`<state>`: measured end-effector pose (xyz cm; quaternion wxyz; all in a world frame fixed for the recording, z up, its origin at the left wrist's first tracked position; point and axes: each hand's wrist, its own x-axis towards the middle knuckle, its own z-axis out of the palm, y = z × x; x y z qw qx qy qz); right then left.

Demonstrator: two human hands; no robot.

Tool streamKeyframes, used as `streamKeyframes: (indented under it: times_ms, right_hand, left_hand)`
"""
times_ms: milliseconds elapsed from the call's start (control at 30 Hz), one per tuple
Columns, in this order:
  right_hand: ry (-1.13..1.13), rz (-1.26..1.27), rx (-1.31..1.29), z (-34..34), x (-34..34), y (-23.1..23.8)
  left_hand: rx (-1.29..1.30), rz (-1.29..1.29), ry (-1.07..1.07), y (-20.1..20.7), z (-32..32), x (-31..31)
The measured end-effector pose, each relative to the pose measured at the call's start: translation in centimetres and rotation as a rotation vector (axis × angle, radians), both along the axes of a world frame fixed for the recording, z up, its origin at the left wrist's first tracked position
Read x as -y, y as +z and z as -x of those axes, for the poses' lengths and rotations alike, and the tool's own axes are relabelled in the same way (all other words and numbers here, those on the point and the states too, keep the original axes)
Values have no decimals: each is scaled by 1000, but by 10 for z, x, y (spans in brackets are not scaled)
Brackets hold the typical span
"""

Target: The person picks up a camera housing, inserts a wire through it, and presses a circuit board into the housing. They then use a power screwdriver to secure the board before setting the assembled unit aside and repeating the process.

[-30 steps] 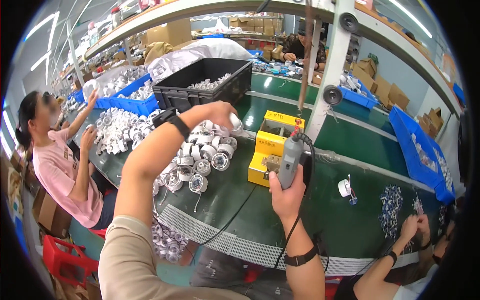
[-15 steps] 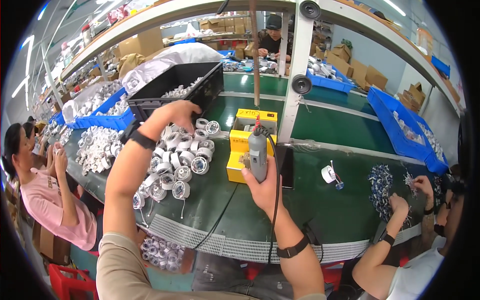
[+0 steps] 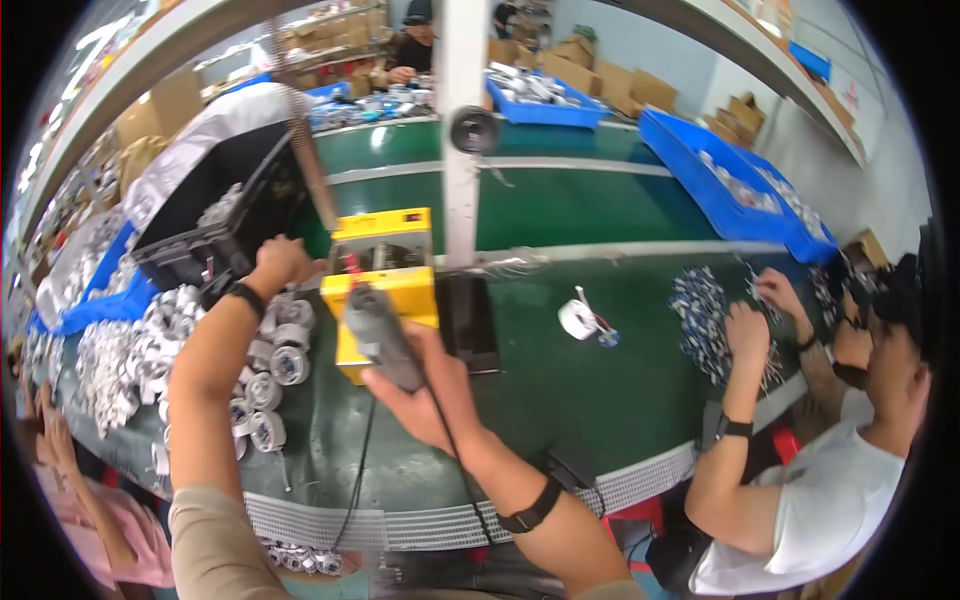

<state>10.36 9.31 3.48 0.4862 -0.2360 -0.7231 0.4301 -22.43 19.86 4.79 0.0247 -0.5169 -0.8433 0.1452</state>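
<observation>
My right hand [image 3: 425,395] is wrapped round a grey electric screwdriver [image 3: 378,335] with a black cord, held in front of a yellow box [image 3: 345,350]. The coiled cord hanging above leads down near the tool. My left hand [image 3: 285,262] reaches over the far end of a heap of round white housings [image 3: 290,365], just left of the yellow box. Its fingers look stretched toward the box, though blurred, and no object shows in them. Circuit boards and short wires are visible in some housings.
A black crate [image 3: 215,240] stands beyond my left arm. A dark flat device [image 3: 470,320] lies right of the yellow box. Farther right are a single white housing [image 3: 577,318], a heap of small wired parts [image 3: 700,320] and a co-worker's hands [image 3: 750,330]. A white post [image 3: 460,200] rises behind.
The view has swung to the right, so the bench things sit farther left. My left hand has shifted from above the housings toward the yellow box. The right hand keeps hold of the screwdriver, now tilted.
</observation>
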Motion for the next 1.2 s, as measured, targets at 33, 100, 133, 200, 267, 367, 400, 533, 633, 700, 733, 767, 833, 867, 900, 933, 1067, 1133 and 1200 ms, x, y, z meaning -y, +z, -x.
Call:
streamKeyframes:
  times_ms: [33,100,133,200,267,367,400,533,633,700,733,767,833,867,900,933,1067,1133,1200]
  right_hand:
    - [-11,-5,44,1,0,1]
    - [79,35,1,9,6,8]
    - [84,20,-21,11,9,9]
    - [48,-11,-54,10,6,3]
    - [57,-39,-89,9,5,2]
    - [66,-38,-116,5,10,6]
    - [63,-31,-109,6,11,7]
    - [59,-65,-139,-8,6,4]
    - [-273,-374,-405,-16,-10,14]
    - [-599,-271,-411,-28,-36,22]
    - [-736,-179,-303,-43,-50,27]
    - [-877,-217,-54,-66,-69,23]
    - [-928,-24,518,-104,-107,2]
    - [-911,46,677,-118,-112,-3]
    - [-879,80,802,-131,-116,-11]
    - [-756,100,936,-142,-118,-13]
    - [-480,-63,814,-150,-97,-23]
    - [-346,-160,632,-143,-62,-13]
    - [-52,-300,386,-121,-22,1]
  left_hand:
    - [-59,-5,-46,-20,24,-9]
    - [-180,12,-140,-57,92,-13]
    - [-171,-146,-184,-74,127,-7]
    - [-182,-370,-24,-61,81,0]
    - [-154,-365,-62,-33,63,16]
    - [-139,-392,-128,15,32,46]
    - [-166,-525,-119,23,31,53]
    - [-231,-781,-275,59,-30,124]
    - [-197,-757,-28,58,2,173]
    - [-208,-747,32,28,53,202]
    - [-197,-731,46,16,67,211]
    - [-140,-722,156,11,59,213]
    - [-267,-802,106,0,46,216]
    - [-293,-929,15,-2,47,220]
    - [-186,-1051,-31,6,22,220]
    - [-152,-1124,-128,14,-7,224]
    - [512,-884,-461,39,-110,254]
    - [933,-541,-579,34,-148,259]
    - [1521,-445,-465,8,-184,261]
